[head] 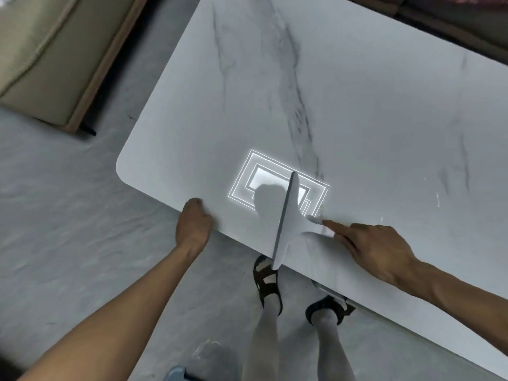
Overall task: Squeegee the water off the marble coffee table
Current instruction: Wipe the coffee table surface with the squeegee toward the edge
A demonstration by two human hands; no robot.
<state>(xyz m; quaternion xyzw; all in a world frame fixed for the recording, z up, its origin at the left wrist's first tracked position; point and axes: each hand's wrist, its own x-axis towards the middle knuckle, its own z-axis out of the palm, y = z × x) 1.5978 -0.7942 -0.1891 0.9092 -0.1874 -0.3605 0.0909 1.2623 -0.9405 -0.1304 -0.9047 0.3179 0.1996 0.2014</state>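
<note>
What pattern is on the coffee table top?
Grey veins on the white marble coffee table top, seen in the head view.

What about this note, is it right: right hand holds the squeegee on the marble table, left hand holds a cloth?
Wrong on the left hand: in the head view it holds no cloth but grips the near edge of the marble table. The right hand does hold the squeegee on the table.

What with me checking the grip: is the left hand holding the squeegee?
No, the left hand grips the edge of the table, while the right hand holds the squeegee.
</note>
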